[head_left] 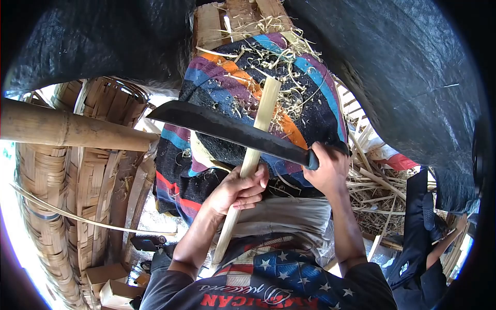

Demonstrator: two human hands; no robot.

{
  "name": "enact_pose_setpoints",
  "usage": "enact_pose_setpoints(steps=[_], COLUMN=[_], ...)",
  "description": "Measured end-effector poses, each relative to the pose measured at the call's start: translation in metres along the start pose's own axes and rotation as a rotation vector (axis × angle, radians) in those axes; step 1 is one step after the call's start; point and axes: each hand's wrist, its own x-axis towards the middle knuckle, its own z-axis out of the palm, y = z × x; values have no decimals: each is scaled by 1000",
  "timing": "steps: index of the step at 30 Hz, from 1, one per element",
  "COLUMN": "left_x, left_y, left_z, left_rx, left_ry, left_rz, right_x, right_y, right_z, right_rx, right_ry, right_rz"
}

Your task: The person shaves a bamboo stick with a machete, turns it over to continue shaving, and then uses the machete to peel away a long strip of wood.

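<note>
My left hand (238, 190) is closed round a pale split-bamboo strip (267, 103), which slants from my lap up over a striped cloth (199, 77). In my right hand (328, 168) is the dark handle of a machete (227, 126). Its long black blade points left and lies across the strip, above my left hand. Striped in purple, blue and orange, the cloth covers my lap and is strewn with thin curled shavings (294, 95).
A thick bamboo pole (67, 124) juts in from the left, above woven bamboo baskets (46, 186). Wooden boards (209, 23) stand beyond the cloth. Dark plastic sheeting (403, 67) hangs at both sides. Bamboo scraps (377, 219) pile up at right, near another person's arm (447, 240). Cardboard boxes (116, 294) sit lower left.
</note>
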Motion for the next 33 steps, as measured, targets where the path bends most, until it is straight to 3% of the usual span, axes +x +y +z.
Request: enact_pose_setpoints(steps=[7,13,14,16,18,20,22,26,28,33], left_x=[-1,1,1,-3,-5,-5,-3,4,6,2], left_y=[-6,-12,-14,-18,-19,-13,-11,-6,-7,-4], left_z=[1,1,1,1,1,-4,-10,-8,-11,-17], left_rx=[115,187,224,258,215,196,144,64,46,72], left_ry=[37,67,73,83,107,105,117,100,24,1], left_rz=[24,22,42,60,40,42,45,7,77,119], right_x=[11,29,35,62,89,95,84,46,32,20], right_y=[17,31,36,40,54,72,70,36,25,9], right_z=[-2,-3,-6,-16,-31,-43,-43,-29,-20,-12], right_rx=[-136,-178,-208,-326,-462,-429,-430,-102,-104,-60], right_ry=[-36,-227,-130,-281,-198,-85,-80,-70,-9,-18], right_rz=[-136,-45,-56,252,456,500,444,347,165,206])
